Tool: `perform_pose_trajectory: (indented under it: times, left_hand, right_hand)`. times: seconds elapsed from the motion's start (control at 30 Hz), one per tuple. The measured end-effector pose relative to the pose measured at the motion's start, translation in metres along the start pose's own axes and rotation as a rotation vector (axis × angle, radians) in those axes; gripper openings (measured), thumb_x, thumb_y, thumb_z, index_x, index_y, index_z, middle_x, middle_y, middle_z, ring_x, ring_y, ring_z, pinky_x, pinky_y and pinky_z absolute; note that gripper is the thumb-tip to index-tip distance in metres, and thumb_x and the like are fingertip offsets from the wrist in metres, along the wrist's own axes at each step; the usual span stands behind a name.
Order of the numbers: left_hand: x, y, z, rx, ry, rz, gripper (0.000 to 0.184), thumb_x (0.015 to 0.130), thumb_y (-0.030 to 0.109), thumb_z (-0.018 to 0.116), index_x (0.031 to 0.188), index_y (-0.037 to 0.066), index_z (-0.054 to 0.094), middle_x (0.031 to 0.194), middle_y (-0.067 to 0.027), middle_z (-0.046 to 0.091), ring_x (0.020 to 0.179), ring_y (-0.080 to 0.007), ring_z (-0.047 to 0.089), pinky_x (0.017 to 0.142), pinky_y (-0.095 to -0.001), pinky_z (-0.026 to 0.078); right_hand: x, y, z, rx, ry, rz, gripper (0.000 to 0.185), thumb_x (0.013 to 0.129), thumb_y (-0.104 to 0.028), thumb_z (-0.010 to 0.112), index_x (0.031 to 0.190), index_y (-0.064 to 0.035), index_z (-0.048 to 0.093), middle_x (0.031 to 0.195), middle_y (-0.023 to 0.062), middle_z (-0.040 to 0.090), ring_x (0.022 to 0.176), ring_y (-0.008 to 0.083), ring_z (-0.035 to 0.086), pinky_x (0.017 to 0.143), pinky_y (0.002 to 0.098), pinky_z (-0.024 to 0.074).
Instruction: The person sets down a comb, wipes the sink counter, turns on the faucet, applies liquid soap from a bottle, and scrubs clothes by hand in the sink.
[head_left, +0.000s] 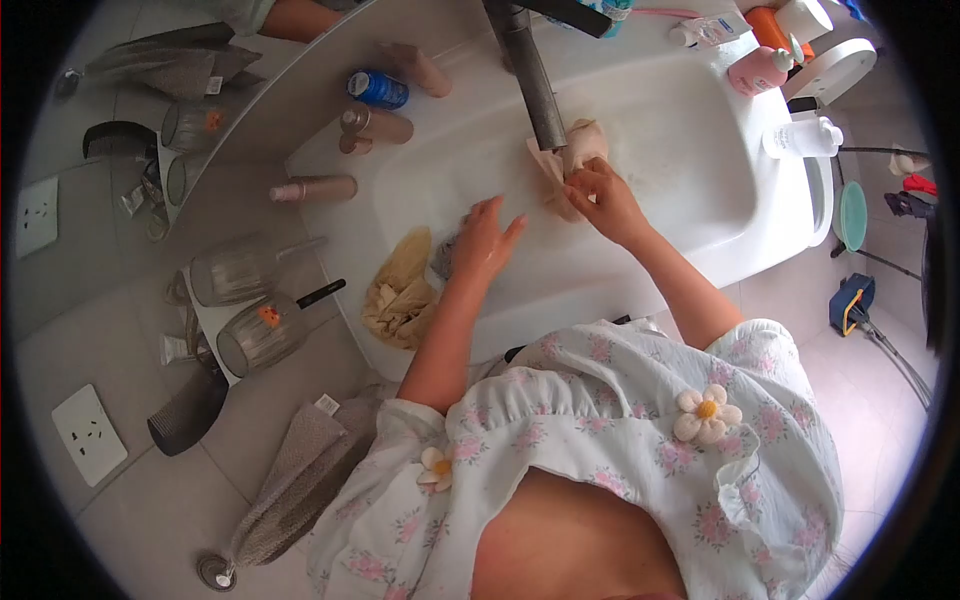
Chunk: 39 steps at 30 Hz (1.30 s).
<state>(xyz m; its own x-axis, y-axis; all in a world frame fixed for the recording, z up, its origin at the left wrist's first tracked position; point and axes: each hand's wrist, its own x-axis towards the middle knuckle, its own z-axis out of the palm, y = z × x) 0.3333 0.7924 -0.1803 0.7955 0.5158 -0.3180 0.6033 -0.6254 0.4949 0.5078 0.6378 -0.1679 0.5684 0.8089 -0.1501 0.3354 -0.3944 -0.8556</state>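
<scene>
Under the dark faucet (540, 105), a wet pale pink cloth (585, 140) hangs and bunches over the white sink basin (690, 130). My right hand (608, 205) pinches its near edge between thumb and fingers. My left hand (482, 242) is held apart from it, thumb and fingers spread, with nothing visibly held. Close beside the left hand's outer side is a small grey cloth (445, 258), partly hidden by the hand. A crumpled beige cloth (400, 295) lies on the sink's left ledge, near my left forearm.
A blue can (377, 89) and a pinkish bottle (385, 126) stand along the mirror side. On the right rim are a pink pump bottle (757, 72) and a white bottle (800, 138). Glass cups (262, 335) sit in a wall holder; a grey towel (300, 470) hangs below.
</scene>
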Motion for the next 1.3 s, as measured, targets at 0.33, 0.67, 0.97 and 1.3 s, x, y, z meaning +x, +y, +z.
perform_pose_trajectory:
  times: [0.33,0.67,0.97,1.3]
  left_hand:
    - [0.079,0.007,0.109,-1.611,-0.259,-0.372,0.033,0.087,0.033,0.057,0.11,0.009,0.054,0.098,-0.002,0.058,0.084,-0.0124,0.056,0.072,-0.0283,0.046]
    - [0.048,-0.039,0.085,-1.331,-0.071,-0.213,0.038,0.079,0.006,0.05,0.117,0.004,0.049,0.117,-0.0068,0.053,0.11,-0.0191,0.05,0.096,-0.0343,0.038]
    - [0.016,-0.091,0.089,-1.021,-0.116,-0.184,0.034,0.086,0.006,0.051,0.12,0.001,0.046,0.117,-0.0073,0.052,0.108,-0.0201,0.05,0.099,-0.0347,0.038]
    - [0.035,0.01,0.036,-0.109,0.625,0.057,0.046,0.078,0.017,0.066,0.116,0.002,0.046,0.122,-0.0157,0.049,0.108,-0.0353,0.05,0.098,-0.0463,0.034]
  right_hand:
    - [-0.013,0.011,-0.012,0.043,0.193,-0.085,0.018,0.082,-0.005,0.059,0.098,-0.006,0.067,0.091,0.0075,0.057,0.086,0.0189,0.056,0.075,0.0302,0.0467]
    - [0.003,0.076,-0.075,-0.037,0.379,0.241,0.026,0.082,-0.013,0.061,0.107,-0.0086,0.062,0.104,0.0123,0.059,0.087,0.0209,0.06,0.077,0.0322,0.0489]
    - [0.031,0.064,0.043,-0.66,-0.086,-0.014,0.052,0.075,-0.019,0.065,0.124,-0.0158,0.047,0.124,0.0112,0.047,0.116,0.0353,0.044,0.095,0.0472,0.039]
    - [0.028,0.076,-0.008,-0.826,-0.02,-0.085,0.061,0.079,-0.034,0.066,0.135,-0.0314,0.042,0.149,0.0075,0.02,0.134,0.0343,0.023,0.105,0.0533,0.0238]
